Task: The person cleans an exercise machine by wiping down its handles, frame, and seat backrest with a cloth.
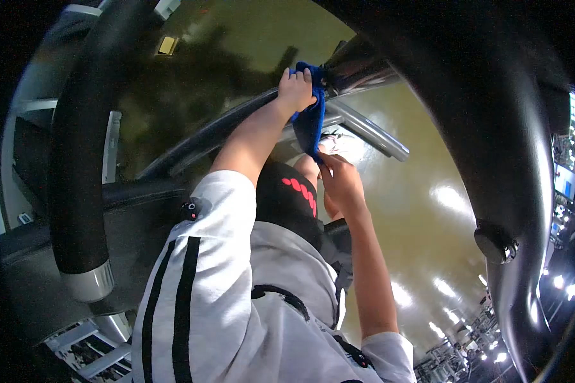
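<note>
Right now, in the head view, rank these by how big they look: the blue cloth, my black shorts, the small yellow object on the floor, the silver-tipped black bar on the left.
1. Silver-tipped black bar, probably enlarged by nearness
2. Black shorts
3. Blue cloth
4. Small yellow object

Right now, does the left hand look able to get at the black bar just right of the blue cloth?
Probably yes: the left hand appears close to the black bar, with only the blue cloth showing between them. That hand is holding the cloth, though, and one view leaves the depth uncertain.
</note>
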Demonstrator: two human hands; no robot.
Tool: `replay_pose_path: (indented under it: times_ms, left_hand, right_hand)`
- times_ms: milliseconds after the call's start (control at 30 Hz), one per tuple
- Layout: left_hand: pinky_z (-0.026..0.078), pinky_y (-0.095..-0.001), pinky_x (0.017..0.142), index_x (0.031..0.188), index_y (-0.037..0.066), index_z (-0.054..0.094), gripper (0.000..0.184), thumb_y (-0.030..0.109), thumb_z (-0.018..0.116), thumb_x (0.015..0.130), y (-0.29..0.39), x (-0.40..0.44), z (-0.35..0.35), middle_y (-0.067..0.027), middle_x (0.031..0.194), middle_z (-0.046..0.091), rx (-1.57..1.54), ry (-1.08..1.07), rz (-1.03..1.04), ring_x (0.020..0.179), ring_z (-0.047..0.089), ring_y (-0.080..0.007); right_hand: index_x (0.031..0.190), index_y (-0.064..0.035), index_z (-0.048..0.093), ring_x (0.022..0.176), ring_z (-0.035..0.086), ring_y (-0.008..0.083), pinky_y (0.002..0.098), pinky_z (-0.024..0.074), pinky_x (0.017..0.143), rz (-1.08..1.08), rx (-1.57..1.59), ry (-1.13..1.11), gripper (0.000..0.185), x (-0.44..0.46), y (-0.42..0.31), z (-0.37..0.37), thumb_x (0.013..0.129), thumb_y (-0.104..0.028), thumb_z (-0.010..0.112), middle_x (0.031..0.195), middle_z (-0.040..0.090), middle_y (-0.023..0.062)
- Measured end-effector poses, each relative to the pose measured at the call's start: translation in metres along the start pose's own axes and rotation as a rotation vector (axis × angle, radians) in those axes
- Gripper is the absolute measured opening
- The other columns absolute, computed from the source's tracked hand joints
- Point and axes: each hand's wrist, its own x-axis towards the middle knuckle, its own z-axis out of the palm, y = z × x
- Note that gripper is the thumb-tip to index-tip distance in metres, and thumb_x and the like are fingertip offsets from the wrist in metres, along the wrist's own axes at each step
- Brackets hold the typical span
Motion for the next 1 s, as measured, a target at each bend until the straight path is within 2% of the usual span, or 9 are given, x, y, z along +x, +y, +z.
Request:
replay_pose_path:
  times_ms: [233,300,533,633,733,800,867,933,1000]
  left_hand:
    - [0.024,-0.0429,0.109,0.140,-0.001,0.025,0.082,0.036,0.065,0.078,-0.024,-0.032,0.030,-0.0155,0.128,0.048,0.116,0.253,0.107,0.121,0.046,-0.0257]
    - [0.026,-0.0420,0.107,0.136,0.002,0.034,0.079,0.035,0.067,0.072,-0.038,-0.049,0.040,-0.0121,0.118,0.051,0.120,0.428,0.086,0.115,0.048,-0.0246]
    - [0.019,-0.0438,0.112,0.140,0.002,0.023,0.087,0.030,0.071,0.074,-0.093,-0.140,0.045,-0.0112,0.129,0.043,0.036,0.205,-0.156,0.125,0.038,-0.0229]
    - [0.018,-0.0449,0.112,0.140,0.000,0.022,0.090,0.028,0.073,0.072,-0.109,-0.166,0.058,-0.0118,0.126,0.044,0.117,0.219,-0.247,0.124,0.039,-0.0245]
    - [0.023,-0.0463,0.109,0.134,-0.003,0.028,0.086,0.032,0.076,0.071,-0.099,-0.155,0.053,-0.0148,0.117,0.048,0.131,0.182,-0.277,0.115,0.045,-0.0291]
    - [0.033,-0.0464,0.100,0.124,-0.003,0.036,0.076,0.033,0.076,0.070,-0.088,-0.137,0.042,-0.0159,0.106,0.053,-0.009,0.226,-0.297,0.104,0.051,-0.0319]
    - [0.036,-0.0460,0.097,0.122,-0.004,0.037,0.075,0.033,0.076,0.070,-0.069,-0.111,0.034,-0.0159,0.106,0.054,-0.081,0.208,-0.272,0.103,0.052,-0.0321]
    - [0.039,-0.0440,0.093,0.118,-0.003,0.041,0.073,0.037,0.076,0.068,-0.053,-0.083,0.034,-0.0159,0.107,0.055,-0.123,0.247,-0.200,0.103,0.053,-0.0318]
    - [0.039,-0.0424,0.092,0.116,-0.002,0.043,0.073,0.039,0.077,0.066,-0.033,-0.054,0.037,-0.0160,0.108,0.055,-0.114,0.302,-0.173,0.103,0.053,-0.0314]
  right_hand:
    - [0.108,-0.0084,0.064,0.090,0.061,0.0341,0.0392,0.0481,0.077,-0.070,0.059,-0.052,0.026,0.000,-0.002,0.011,0.086,-0.014,0.052,0.099,0.064,0.0152]
    - [0.111,-0.0096,0.062,0.085,0.062,0.0337,0.0410,0.0506,0.074,-0.145,-0.001,-0.063,0.030,-0.003,-0.006,0.017,0.083,-0.013,0.053,0.093,0.063,0.0148]
    - [0.108,-0.0105,0.063,0.090,0.061,0.0327,0.0405,0.0492,0.078,-0.232,0.043,-0.116,0.028,-0.002,-0.026,0.030,0.083,-0.014,0.052,0.096,0.063,0.0143]
    - [0.107,-0.0118,0.064,0.089,0.061,0.0334,0.0417,0.0482,0.078,-0.080,0.139,-0.126,0.026,0.003,-0.030,0.036,0.085,-0.017,0.052,0.093,0.063,0.0153]
    - [0.107,-0.0112,0.064,0.080,0.064,0.0348,0.0415,0.0485,0.073,0.123,0.247,-0.136,0.025,0.012,-0.020,0.039,0.086,-0.021,0.053,0.082,0.066,0.0164]
    - [0.108,-0.0111,0.063,0.078,0.064,0.0342,0.0404,0.0489,0.071,0.127,0.258,-0.076,0.025,0.006,-0.022,0.036,0.087,-0.020,0.053,0.082,0.066,0.0166]
    - [0.109,-0.0109,0.063,0.076,0.065,0.0336,0.0392,0.0494,0.069,0.127,0.260,-0.014,0.026,0.003,-0.014,0.035,0.087,-0.019,0.054,0.082,0.066,0.0168]
    - [0.110,-0.0054,0.063,0.069,0.063,0.0156,0.0297,0.0475,0.066,0.112,0.339,0.061,0.025,-0.001,-0.007,0.034,0.088,-0.016,0.055,0.076,0.066,0.0117]
    - [0.111,-0.0059,0.063,0.070,0.063,0.0149,0.0288,0.0478,0.067,0.166,0.356,0.043,0.026,-0.002,-0.003,0.024,0.088,-0.015,0.055,0.078,0.066,0.0111]
